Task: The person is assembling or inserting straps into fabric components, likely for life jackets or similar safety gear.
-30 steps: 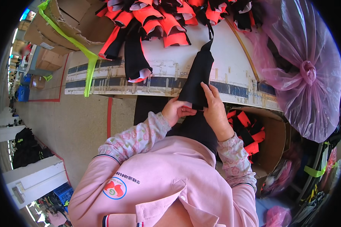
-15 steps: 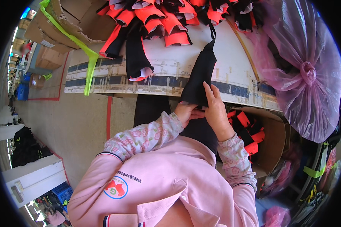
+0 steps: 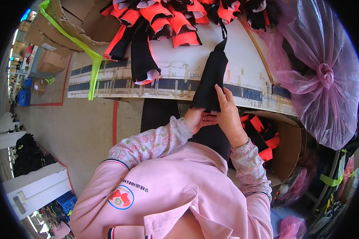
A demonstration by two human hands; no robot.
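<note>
Left hand (image 3: 194, 120) shifted rightward, seemingly under cloth (image 3: 211, 79).

A fabric-goods workshop, and a busy one!
Twelve o'clock, a heap of black-and-orange fabric pieces (image 3: 159, 19) crowds the tape-scarred white worktable (image 3: 183, 59), one black fabric piece (image 3: 211, 73) reaching past its near edge; more in those colours fill a cardboard carton (image 3: 289, 143) between three and four. Bulging past two, a knotted pink plastic sack (image 3: 327, 101); around ten-thirty, an open cardboard box (image 3: 101, 22). Swing to nine: a red line (image 3: 115, 123) stripes the floor (image 3: 91, 123). At eight, a blue plastic crate (image 3: 66, 202).
</note>
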